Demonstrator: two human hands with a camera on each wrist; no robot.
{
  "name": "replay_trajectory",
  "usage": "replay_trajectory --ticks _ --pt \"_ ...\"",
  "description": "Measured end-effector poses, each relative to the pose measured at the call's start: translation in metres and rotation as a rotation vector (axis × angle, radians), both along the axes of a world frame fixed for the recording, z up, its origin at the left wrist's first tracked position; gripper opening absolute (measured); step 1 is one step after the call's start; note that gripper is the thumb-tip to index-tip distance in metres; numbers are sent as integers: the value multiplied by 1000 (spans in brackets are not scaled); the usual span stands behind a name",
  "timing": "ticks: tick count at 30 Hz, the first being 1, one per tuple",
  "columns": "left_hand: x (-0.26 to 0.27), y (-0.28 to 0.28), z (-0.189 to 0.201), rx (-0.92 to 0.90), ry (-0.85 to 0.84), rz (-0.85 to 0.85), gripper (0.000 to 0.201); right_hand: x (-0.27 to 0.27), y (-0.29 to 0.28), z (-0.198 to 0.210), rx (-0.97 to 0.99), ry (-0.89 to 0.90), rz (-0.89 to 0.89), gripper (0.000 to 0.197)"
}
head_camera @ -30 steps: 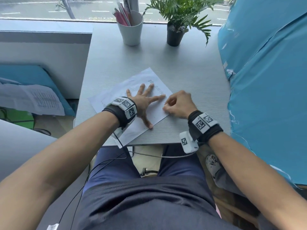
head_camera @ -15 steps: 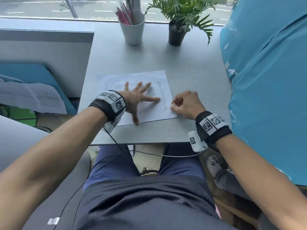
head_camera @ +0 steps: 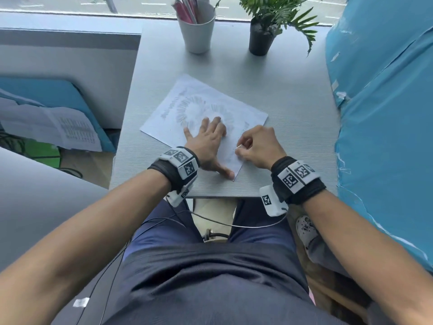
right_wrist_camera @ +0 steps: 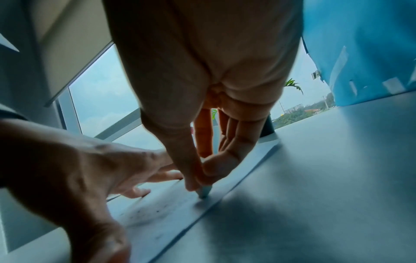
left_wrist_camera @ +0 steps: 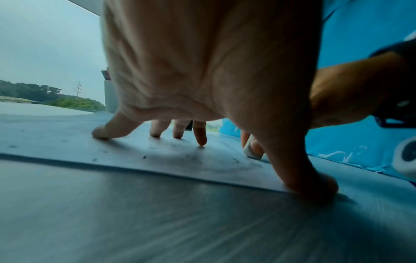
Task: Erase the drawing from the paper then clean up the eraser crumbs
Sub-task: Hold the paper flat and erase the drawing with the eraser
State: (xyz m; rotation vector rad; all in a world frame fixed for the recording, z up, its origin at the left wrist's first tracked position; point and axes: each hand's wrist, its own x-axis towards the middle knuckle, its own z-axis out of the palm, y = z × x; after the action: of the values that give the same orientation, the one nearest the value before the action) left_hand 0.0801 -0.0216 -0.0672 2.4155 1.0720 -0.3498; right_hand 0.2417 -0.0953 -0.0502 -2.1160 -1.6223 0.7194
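Observation:
A white sheet of paper (head_camera: 178,113) with a grey pencil drawing (head_camera: 187,106) lies turned at an angle on the grey desk (head_camera: 293,137). My left hand (head_camera: 208,141) presses flat on the paper's near part with its fingers spread (left_wrist_camera: 99,132), its thumb at the near corner. My right hand (head_camera: 255,146) pinches a small white eraser (left_wrist_camera: 253,151) between thumb and fingers, its tip (right_wrist_camera: 203,193) touching the paper near the right edge. Dark eraser crumbs (left_wrist_camera: 144,157) and smudges lie scattered on the sheet (right_wrist_camera: 157,210).
A white cup of pens (head_camera: 198,26) and a potted plant (head_camera: 261,36) stand at the desk's far edge by the window. A blue plastic-wrapped bulk (head_camera: 386,113) borders the desk on the right. Loose papers (head_camera: 58,127) lie off the desk to the left.
The paper has turned clockwise under my left hand, from tilted one way through straight to tilted the other. My right hand stayed at its right edge with the eraser.

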Motion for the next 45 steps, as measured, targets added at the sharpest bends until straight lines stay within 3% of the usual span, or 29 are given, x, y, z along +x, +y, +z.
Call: replay_trajectory --ticks 3,7,11,15,17,21,25,29,33,37,41,45 --pt "0 3 -4 -39 57 -8 152 -1 9 3 -13 9 12 9" --pt "0 6 -5 -62 136 -57 157 -4 13 3 30 0 -23 10" --pt "3 8 -6 -72 174 -45 159 -32 -6 4 -65 16 205 6" --pt "2 6 -4 -66 177 -44 162 2 20 9 -29 32 43 9" --pt "3 6 -4 -68 187 -47 162 0 19 7 -2 10 46 9" --pt "5 8 -7 -75 218 -45 159 -30 0 6 -69 39 239 9" --pt "4 6 -3 -88 203 -46 161 -1 21 6 -26 87 32 10" --pt "6 7 -3 -104 230 -41 161 -32 7 4 -66 61 229 7" --pt "5 5 -1 -99 199 -49 161 -15 23 2 0 131 20 7" --pt "6 7 -4 -96 228 -44 159 -30 7 2 -99 103 225 6" --pt "3 5 -2 -86 203 -51 158 0 17 1 -44 127 24 10" --pt "7 7 -2 -97 215 -63 154 -16 2 5 -123 87 215 7"
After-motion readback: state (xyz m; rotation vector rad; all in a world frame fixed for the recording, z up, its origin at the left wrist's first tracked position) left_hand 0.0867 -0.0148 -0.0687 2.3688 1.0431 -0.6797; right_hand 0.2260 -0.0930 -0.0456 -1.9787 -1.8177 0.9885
